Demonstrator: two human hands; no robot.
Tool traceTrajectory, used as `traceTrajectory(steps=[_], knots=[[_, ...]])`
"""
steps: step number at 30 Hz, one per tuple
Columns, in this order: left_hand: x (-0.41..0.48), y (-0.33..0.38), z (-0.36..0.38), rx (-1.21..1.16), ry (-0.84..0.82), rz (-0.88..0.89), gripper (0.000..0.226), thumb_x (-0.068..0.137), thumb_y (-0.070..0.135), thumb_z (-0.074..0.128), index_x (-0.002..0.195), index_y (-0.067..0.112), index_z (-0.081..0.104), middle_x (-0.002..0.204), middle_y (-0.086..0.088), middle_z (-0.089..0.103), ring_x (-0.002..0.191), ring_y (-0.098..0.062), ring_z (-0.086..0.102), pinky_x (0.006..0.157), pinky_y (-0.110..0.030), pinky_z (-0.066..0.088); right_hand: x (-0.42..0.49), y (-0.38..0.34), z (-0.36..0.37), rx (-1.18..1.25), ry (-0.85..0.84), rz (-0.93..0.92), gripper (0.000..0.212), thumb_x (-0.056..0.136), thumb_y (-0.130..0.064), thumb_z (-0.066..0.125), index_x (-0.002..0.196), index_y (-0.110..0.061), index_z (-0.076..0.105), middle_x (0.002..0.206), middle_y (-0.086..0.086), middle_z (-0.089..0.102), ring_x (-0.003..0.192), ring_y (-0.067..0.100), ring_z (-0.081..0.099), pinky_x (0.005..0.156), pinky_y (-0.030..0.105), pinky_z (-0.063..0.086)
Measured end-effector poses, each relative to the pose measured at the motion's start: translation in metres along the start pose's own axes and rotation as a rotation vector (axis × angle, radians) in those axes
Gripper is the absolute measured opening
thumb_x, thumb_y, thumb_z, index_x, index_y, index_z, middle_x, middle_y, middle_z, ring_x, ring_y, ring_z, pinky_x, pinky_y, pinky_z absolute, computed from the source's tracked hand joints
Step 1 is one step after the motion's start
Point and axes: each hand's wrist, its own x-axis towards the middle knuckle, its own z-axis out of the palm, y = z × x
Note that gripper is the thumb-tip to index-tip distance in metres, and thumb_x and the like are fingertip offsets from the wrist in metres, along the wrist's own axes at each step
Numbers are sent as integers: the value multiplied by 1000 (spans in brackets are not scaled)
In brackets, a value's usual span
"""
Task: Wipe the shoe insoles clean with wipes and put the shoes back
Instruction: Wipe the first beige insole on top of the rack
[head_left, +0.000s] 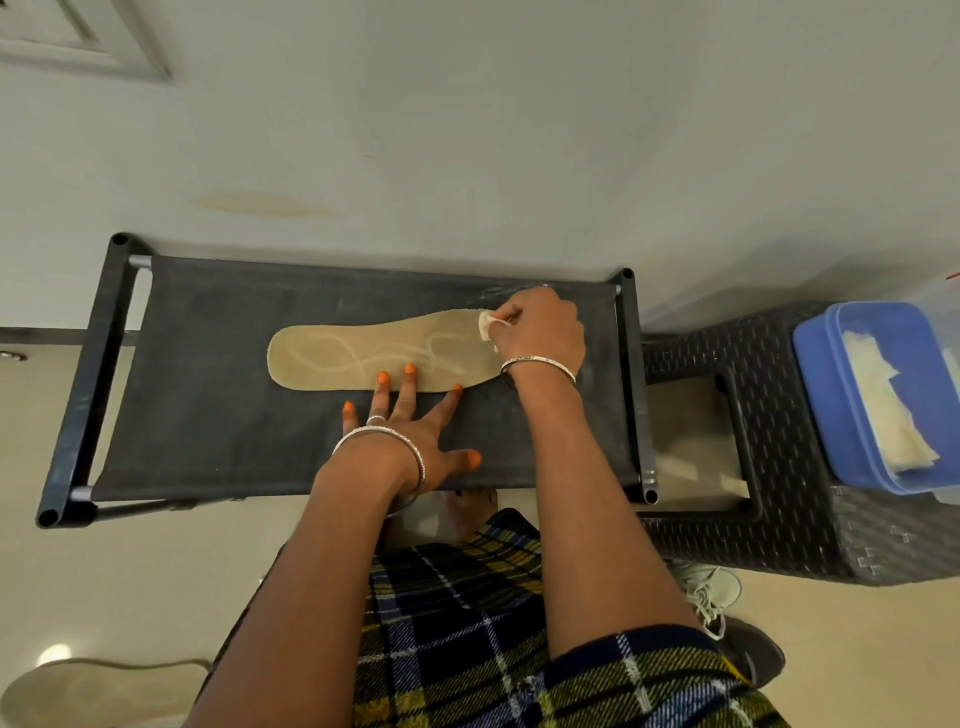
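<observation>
Insole (363, 358): tan, pale looping pattern, lying flat on black fabric shelf (218, 405) | Axis: lengthwise left-right, wider end left | My left hand (410, 421): lying open, fingertips (383, 378) pressing near edge | My right hand (540, 332): pinching white wipe (487, 325) at right end

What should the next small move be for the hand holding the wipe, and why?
Probably drag the wipe leftward along the insole. The right hand pinches it at the insole's right end, the left hand pins the near edge, and the rest lies uncovered ahead.
</observation>
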Motion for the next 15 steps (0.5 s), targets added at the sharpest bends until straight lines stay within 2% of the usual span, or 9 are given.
traceTrajectory(steps=[2, 5, 6, 8, 11, 13, 15], knots=[[0, 0, 0, 2, -4, -3, 83, 90, 69, 38, 147, 48, -19, 151, 0, -41, 140, -29, -34, 113, -61, -9, 1, -2, 3, -28, -54, -34, 8, 85, -27, 72, 90, -26, 79, 98, 2, 74, 93, 28, 68, 71, 27, 48], [1, 1, -1, -4, -6, -9, 83, 90, 69, 38, 147, 48, -19, 151, 0, -41, 140, -29, -34, 114, -60, -9, 0, -7, 5, -64, -281, -120, 9, 78, -25, 78, 87, -27, 81, 93, -3, 76, 89, 22, 70, 78, 31, 57], [1, 1, -1, -5, -4, -8, 83, 90, 69, 38, 147, 48, -18, 151, 0, -41, 141, -29, -34, 114, -60, -9, -1, -6, 4, -50, -303, -111, 10, 76, -26, 80, 86, -29, 81, 93, -5, 76, 88, 20, 70, 79, 33, 58], [1, 1, 0, -9, 1, -3, 82, 90, 69, 38, 147, 49, -18, 151, 0, -41, 141, -29, -34, 114, -60, -9, 2, 0, 0, 9, -215, -37, 11, 76, -29, 79, 87, -32, 80, 94, -5, 76, 89, 21, 70, 78, 32, 58], [2, -1, 0, -9, 3, 0, 83, 90, 70, 38, 147, 49, -18, 151, 1, -40, 141, -29, -34, 113, -61, -9, 4, 7, -4, 0, -17, 54, 12, 81, -29, 76, 92, -28, 79, 99, 1, 74, 93, 28, 69, 71, 28, 54], [2, -1, 0, -8, 2, 0, 83, 90, 70, 38, 147, 49, -18, 151, 1, -41, 141, -29, -34, 113, -60, -9, 4, 4, 1, -44, -4, 37, 11, 84, -27, 72, 93, -24, 78, 99, 4, 73, 93, 29, 69, 68, 27, 50], [2, -1, 0, -6, 1, 0, 82, 90, 70, 38, 146, 50, -18, 151, 0, -40, 141, -29, -34, 113, -60, -9, 0, -5, 8, -65, -85, -44, 11, 86, -25, 71, 93, -22, 78, 98, 4, 74, 92, 28, 69, 71, 29, 53]])
